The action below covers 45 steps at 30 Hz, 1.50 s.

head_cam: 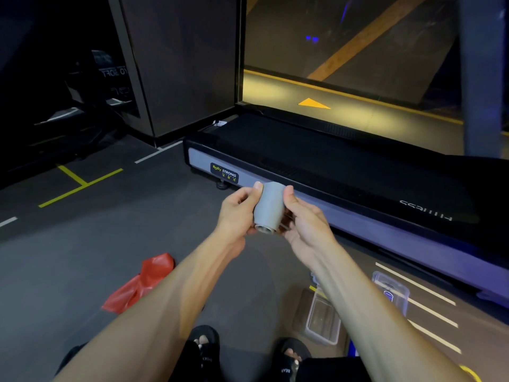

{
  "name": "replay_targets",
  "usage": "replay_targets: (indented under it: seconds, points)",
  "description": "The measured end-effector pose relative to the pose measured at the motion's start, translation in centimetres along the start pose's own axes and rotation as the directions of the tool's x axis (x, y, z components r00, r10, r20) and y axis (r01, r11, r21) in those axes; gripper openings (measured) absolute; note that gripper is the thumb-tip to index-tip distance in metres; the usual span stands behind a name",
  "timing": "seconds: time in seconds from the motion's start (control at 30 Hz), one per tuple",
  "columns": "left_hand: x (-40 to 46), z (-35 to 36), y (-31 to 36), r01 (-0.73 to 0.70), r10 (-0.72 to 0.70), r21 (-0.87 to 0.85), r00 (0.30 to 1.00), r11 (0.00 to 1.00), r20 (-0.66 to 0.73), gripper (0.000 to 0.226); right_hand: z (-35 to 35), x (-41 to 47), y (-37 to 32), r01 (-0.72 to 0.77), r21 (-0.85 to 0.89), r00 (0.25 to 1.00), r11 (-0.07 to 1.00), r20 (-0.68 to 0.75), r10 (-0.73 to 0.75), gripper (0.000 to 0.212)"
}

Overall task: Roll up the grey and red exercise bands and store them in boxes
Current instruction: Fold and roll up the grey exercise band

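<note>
The grey exercise band (269, 206) is wound into a tight roll, held in the air between both hands with one open end facing me. My left hand (239, 213) grips its left side, thumb on top. My right hand (304, 219) closes on its right side. The red band (140, 283) lies loose and crumpled on the dark floor at lower left, under my left forearm. A clear plastic box (322, 319) sits open on the floor by my right forearm, and a clear lid or second box (391, 289) lies further right.
A black treadmill (344, 172) with a grey side rail runs across the floor just beyond my hands. A dark pillar (179, 64) stands at the back left. Yellow and white lines mark the floor. My sandalled feet (206, 348) are at the bottom edge.
</note>
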<state>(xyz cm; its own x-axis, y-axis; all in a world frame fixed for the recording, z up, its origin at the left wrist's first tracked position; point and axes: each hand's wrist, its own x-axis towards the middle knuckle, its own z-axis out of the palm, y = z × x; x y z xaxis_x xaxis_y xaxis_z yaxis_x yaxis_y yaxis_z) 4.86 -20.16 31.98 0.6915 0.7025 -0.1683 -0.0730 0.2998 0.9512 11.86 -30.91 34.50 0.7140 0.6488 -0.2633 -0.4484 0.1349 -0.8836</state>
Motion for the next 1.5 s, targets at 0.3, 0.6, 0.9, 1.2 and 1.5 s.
replay_targets:
  seconds: [0.3, 0.6, 0.9, 1.2, 1.5]
  points:
    - [0.6, -0.5, -0.7, -0.190, 0.228, 0.198, 0.955, 0.961, -0.191, 0.033, 0.2, -0.2, 0.4, -0.026, -0.030, 0.994, 0.999, -0.106, 0.022, 0.033]
    - [-0.2, -0.7, 0.4, -0.355, 0.343, 0.623, 0.928, 0.697, 0.145, 0.048, -0.2, 0.6, -0.7, 0.047, -0.142, 0.971, 0.989, -0.225, -0.079, 0.027]
    - [-0.8, -1.4, 1.4, -0.307, 0.236, 0.466, 0.950, 0.830, 0.206, 0.028, -1.0, 0.3, -2.0, -0.028, -0.157, 1.000, 0.987, 0.006, 0.030, 0.033]
    - [0.3, -0.4, 3.2, -0.292, 0.183, 0.232, 0.898, 0.928, 0.401, 0.037, -2.7, 0.4, -4.0, -0.053, -0.116, 0.969, 0.992, 0.232, 0.079, 0.054]
    - [4.8, -0.7, 0.7, -0.276, 0.041, 0.439, 0.880, 0.855, 0.474, 0.035, -5.0, 5.0, -2.6, -0.001, -0.290, 0.992, 0.957, 0.123, 0.038, 0.050]
